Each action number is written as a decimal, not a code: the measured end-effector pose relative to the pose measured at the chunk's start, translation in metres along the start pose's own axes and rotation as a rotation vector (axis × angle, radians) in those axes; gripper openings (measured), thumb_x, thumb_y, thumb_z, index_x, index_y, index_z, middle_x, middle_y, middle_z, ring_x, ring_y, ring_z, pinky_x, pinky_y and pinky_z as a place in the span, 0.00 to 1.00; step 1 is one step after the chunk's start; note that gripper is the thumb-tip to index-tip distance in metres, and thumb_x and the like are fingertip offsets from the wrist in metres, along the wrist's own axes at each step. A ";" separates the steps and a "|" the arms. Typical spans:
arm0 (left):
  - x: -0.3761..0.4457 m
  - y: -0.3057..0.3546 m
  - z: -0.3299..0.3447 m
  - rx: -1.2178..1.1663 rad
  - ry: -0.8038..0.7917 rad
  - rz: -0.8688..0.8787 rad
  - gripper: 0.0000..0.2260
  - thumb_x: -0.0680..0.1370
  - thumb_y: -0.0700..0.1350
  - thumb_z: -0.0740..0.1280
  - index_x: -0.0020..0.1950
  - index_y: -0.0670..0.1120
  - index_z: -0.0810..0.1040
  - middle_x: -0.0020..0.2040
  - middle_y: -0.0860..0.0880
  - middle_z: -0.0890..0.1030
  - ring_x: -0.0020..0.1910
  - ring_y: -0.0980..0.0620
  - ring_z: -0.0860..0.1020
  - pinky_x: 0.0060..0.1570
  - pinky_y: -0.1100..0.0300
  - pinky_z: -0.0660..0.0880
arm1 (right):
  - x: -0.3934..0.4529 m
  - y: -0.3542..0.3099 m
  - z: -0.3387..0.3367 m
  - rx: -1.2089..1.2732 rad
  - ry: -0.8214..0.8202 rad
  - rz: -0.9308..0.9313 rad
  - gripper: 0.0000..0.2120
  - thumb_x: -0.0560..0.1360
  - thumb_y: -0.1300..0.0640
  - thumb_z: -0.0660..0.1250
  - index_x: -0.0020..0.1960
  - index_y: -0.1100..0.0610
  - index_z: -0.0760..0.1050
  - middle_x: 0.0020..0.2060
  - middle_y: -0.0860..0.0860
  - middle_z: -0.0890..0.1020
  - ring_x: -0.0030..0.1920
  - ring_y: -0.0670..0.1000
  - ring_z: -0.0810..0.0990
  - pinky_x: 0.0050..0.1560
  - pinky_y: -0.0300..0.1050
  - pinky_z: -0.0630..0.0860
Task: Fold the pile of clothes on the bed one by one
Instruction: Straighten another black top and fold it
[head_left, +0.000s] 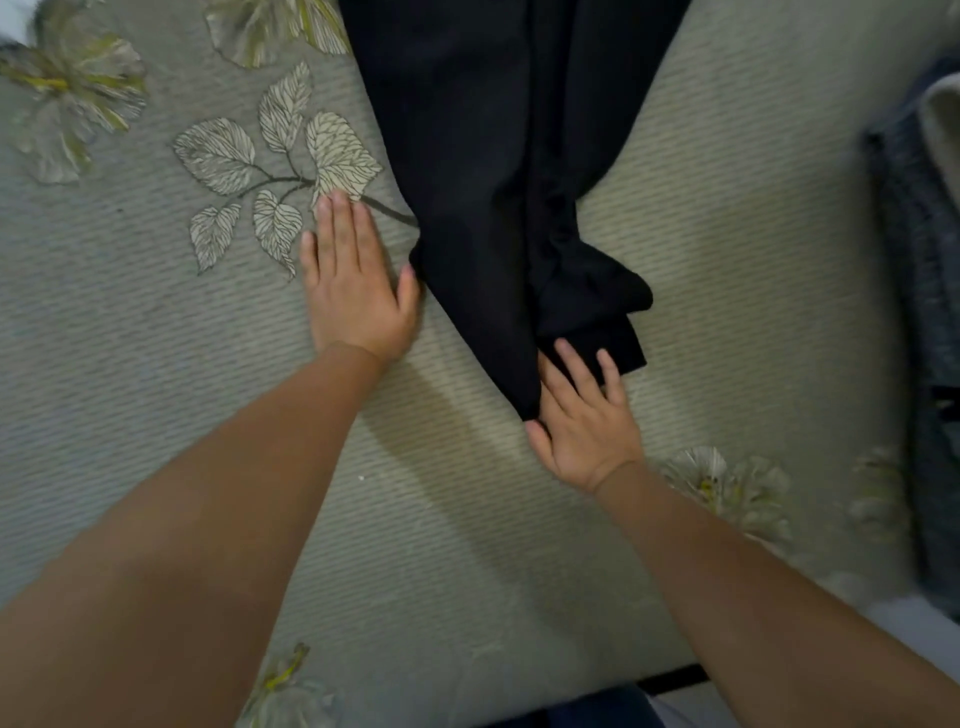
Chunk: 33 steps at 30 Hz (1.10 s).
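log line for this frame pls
stage: smoothing black trousers | left hand: flat on bedspread, thumb at trouser edge | right hand: fingers on hem

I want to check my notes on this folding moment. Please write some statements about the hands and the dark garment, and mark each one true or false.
1. The left hand lies flat on the bedspread. True.
2. The right hand is lifted high above the bed. False: its fingers rest on the lower end of the black garment.
3. The garment is white. False: it is black.
4. The bedspread has a leaf print. True.
5. The left thumb is beside the garment's edge. True.
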<state>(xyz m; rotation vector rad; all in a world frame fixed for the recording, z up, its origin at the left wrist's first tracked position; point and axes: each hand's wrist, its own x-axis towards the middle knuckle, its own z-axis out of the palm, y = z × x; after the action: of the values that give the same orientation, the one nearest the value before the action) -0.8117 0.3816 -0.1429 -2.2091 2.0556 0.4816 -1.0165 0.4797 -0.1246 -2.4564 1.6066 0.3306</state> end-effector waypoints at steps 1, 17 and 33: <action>0.000 0.000 0.001 0.001 0.010 0.009 0.29 0.79 0.52 0.49 0.74 0.37 0.47 0.76 0.40 0.48 0.75 0.45 0.44 0.70 0.53 0.37 | 0.000 0.000 -0.001 -0.006 0.005 0.004 0.25 0.71 0.48 0.51 0.59 0.57 0.77 0.59 0.50 0.79 0.62 0.55 0.76 0.63 0.54 0.58; -0.164 -0.023 0.015 -0.155 -0.208 0.050 0.27 0.80 0.47 0.56 0.75 0.40 0.49 0.76 0.44 0.48 0.75 0.50 0.45 0.71 0.57 0.40 | -0.035 -0.011 -0.009 0.403 0.052 -0.033 0.16 0.78 0.62 0.56 0.61 0.68 0.73 0.63 0.60 0.74 0.68 0.58 0.68 0.70 0.53 0.57; -0.231 0.105 0.035 0.024 -0.302 0.359 0.18 0.80 0.45 0.56 0.70 0.54 0.65 0.75 0.44 0.55 0.74 0.47 0.51 0.71 0.50 0.48 | -0.268 0.065 -0.026 0.551 -0.800 0.151 0.20 0.81 0.56 0.51 0.30 0.52 0.57 0.28 0.46 0.65 0.31 0.45 0.65 0.33 0.42 0.56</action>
<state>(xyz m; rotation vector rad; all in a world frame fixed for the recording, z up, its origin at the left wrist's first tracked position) -0.9318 0.6030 -0.0944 -1.6307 2.2681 0.7604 -1.1782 0.6814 -0.0248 -1.5055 1.2835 0.6756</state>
